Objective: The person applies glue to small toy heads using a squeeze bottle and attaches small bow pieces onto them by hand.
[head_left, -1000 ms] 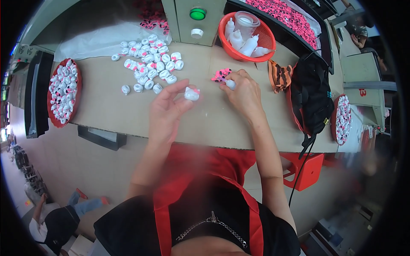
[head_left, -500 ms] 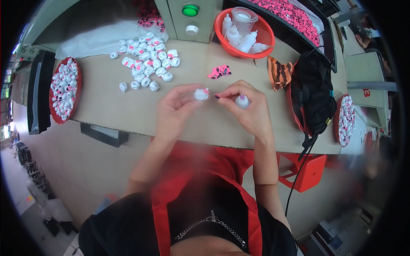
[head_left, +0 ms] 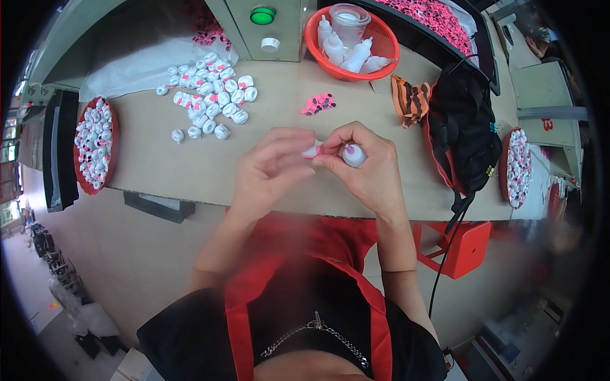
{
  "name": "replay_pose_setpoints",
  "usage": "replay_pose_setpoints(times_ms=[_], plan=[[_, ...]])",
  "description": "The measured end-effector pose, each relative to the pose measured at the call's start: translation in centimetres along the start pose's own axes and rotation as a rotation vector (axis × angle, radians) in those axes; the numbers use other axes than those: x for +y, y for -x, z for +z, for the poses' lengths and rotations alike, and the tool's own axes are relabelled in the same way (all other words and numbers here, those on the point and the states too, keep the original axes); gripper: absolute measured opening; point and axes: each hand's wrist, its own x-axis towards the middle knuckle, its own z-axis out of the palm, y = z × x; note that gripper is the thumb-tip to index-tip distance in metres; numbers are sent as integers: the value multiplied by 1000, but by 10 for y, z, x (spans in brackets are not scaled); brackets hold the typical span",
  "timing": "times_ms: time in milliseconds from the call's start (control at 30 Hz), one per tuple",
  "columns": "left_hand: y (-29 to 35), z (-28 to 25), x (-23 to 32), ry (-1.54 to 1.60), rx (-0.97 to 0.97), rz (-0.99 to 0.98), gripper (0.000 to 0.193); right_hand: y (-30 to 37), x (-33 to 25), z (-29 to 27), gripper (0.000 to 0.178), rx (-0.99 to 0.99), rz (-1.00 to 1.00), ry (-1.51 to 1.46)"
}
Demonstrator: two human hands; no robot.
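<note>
My left hand (head_left: 272, 166) curls around a small white piece (head_left: 309, 152) with a pink patch, which is partly covered by the fingers. In my right hand (head_left: 375, 166) a white squeeze bottle (head_left: 354, 156) with a purplish tip rests against the palm. The right thumb and index fingertip meet at the pink side of the white piece, so both hands touch it. Just beyond the hands lies a small heap of flat pink and black pieces (head_left: 318, 103). Farther left, many similar white pieces with pink patches (head_left: 213, 95) are spread on the table (head_left: 159, 162).
A red basket (head_left: 352, 75) of squeeze bottles and a clear tub stands at the back. An orange striped cloth (head_left: 410, 101) and a black bag (head_left: 467, 133) lie right. Red trays (head_left: 113, 143) of white pieces flank both sides. A red stool (head_left: 467, 251) stands below.
My hands have come together: the right fingertips, which held a small dark and pink piece apart, now touch the white piece. The view has shifted slightly.
</note>
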Motion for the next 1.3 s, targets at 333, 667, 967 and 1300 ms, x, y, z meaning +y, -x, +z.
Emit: replay_pose_setpoints(times_ms=[333, 667, 967, 1300], plan=[[4, 5, -15, 97, 92, -4, 25, 5, 7, 16, 23, 49, 10, -235], [4, 14, -13, 63, 206, -15, 23, 3, 10, 20, 18, 110, -76, -192], [7, 17, -12, 172, 210, -57, 27, 8, 6, 20, 19, 152, -60, -229], [7, 6, -16, 125, 149, 48, 26, 8, 4, 25, 19, 190, -182, -158]])
